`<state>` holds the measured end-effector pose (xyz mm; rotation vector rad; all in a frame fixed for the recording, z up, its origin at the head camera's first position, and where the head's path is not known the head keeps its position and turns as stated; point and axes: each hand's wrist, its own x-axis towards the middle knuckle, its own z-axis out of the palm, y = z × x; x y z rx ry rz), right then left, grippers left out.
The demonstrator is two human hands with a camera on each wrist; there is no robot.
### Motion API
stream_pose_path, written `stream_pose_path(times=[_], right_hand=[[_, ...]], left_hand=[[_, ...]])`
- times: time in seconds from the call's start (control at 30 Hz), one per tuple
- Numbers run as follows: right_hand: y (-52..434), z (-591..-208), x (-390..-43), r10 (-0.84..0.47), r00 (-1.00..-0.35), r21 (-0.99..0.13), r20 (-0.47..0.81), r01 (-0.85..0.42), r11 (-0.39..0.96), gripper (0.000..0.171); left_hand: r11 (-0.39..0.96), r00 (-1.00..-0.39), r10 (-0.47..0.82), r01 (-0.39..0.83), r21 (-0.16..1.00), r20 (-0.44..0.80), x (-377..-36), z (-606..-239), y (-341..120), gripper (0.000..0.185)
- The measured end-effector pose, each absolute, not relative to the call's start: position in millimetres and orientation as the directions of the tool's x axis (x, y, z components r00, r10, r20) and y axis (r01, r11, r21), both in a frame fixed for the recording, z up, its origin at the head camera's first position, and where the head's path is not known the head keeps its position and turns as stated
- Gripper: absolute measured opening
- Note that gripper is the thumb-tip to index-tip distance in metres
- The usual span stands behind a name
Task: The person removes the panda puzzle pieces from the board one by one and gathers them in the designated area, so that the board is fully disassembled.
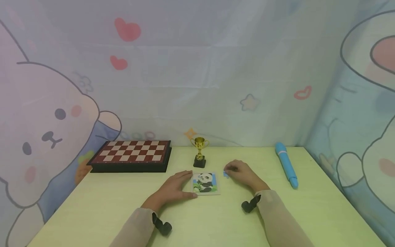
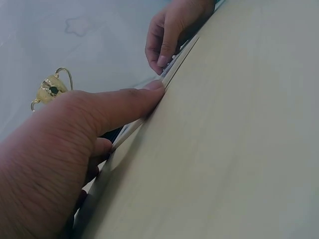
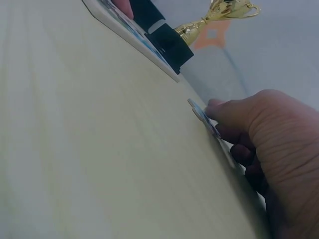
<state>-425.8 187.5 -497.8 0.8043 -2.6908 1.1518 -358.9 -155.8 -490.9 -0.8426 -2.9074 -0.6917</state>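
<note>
A small panda puzzle board [image 1: 206, 184] lies flat on the yellow-green table [image 1: 102, 209], just in front of a little gold trophy [image 1: 200, 150]. My left hand [image 1: 178, 185] braces the board's left side, its index finger at the far corner and its straight thumb [image 2: 130, 101] lying along the near edge [image 2: 172, 71]. My right hand [image 1: 241, 172] rests on the table just right of the board and pinches a small blue puzzle piece [image 1: 226, 174] between thumb and fingertips. In the right wrist view that piece [image 3: 201, 115] is tilted up off the table, apart from the board [image 3: 130, 31].
A folded red-and-cream chessboard [image 1: 131, 154] sits at the back left. A fat blue pen [image 1: 287, 165] lies at the back right. The trophy's black base [image 3: 167, 44] stands right behind the board. Printed cloth walls close in the table on three sides.
</note>
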Motion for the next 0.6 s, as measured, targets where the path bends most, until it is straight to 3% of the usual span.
stream_pose_path(times=[0.23,0.43,0.6], right_hand=[[143.1,-491.0,-420.0,-0.465,-0.765,-0.568,0.445,-0.643,0.515,0.013],[96.3,-492.4,-412.9,-0.638,-0.643,-0.429,0.425,-0.763,0.483,0.012],[84.3,-492.4,-412.2,-0.643,-0.625,-0.385,0.443,-0.780,0.494,0.009]], left_hand=[[0.746,-0.853,0.497,0.514,0.425,0.159,-358.4,-489.9,-158.1,0.095],[0.735,-0.850,0.502,0.517,0.439,0.160,-357.2,-489.9,-157.9,0.094],[0.734,-0.850,0.502,0.515,0.443,0.157,-357.5,-489.4,-157.3,0.094]])
